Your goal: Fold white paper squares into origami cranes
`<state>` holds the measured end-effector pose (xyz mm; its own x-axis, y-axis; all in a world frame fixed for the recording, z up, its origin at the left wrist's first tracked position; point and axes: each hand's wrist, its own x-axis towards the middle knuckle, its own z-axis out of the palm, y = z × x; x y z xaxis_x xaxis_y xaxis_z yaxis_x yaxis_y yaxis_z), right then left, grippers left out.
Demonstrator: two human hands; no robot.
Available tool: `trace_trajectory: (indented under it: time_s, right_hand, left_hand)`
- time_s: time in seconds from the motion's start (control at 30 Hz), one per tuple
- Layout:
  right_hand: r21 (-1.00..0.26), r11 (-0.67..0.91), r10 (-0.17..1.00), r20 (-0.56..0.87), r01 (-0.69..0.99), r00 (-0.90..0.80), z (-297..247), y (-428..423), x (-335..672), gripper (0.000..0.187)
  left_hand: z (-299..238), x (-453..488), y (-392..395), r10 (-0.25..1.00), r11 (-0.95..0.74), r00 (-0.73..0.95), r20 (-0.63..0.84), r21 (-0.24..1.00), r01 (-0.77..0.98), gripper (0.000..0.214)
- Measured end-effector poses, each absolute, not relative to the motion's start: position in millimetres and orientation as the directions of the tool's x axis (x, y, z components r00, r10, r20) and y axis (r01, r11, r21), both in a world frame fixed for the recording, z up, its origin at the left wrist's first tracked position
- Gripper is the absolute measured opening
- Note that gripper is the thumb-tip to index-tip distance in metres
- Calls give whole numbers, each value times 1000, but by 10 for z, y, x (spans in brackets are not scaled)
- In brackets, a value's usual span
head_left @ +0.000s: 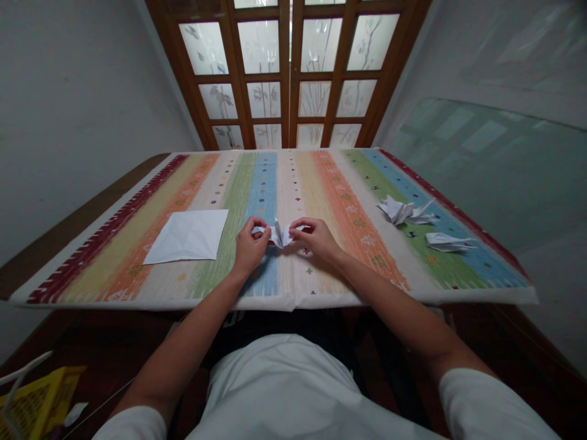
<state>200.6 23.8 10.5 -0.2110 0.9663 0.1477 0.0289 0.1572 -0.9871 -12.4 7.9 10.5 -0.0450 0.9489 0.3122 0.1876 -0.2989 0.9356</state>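
A small folded white paper piece [279,234] is held just above the striped tablecloth [348,208], near the table's front middle. My left hand [250,245] pinches its left end with fingers closed. My right hand [315,237] pinches its right end the same way. Both forearms reach in from the bottom of the view. The paper stands up in pleats between the two hands.
A flat white paper sheet [188,236] lies left of my hands. Two folded paper figures lie at the right, one [404,211] farther back, one [447,242] nearer. Wooden glazed doors [288,73] stand behind the table. A yellow object [39,400] sits low at the left.
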Motion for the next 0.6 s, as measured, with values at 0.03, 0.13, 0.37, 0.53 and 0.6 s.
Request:
trace_trajectory:
  time_s: [0.03,0.13,0.37,0.53,0.6]
  right_hand:
    - [-987,157,968,149,21,-202,101,248,2009,28]
    - [-988,154,973,155,-21,-173,100,282,2023,32]
    - [-964,-21,987,23,-264,-161,145,323,2115,50]
    - [-967,-132,941,-53,-219,-334,142,324,2176,39]
    - [-973,-148,934,-79,-177,-349,137,328,2181,34]
  left_hand:
    - [104,-130,83,953,-288,-40,300,939,187,25]
    - [112,-152,95,962,-262,-28,271,950,169,33]
    - [169,-180,97,977,-212,-37,211,977,-33,36]
    - [150,-184,111,992,-129,5,129,991,-26,37]
    - [134,-183,115,995,-98,18,98,995,-29,38]
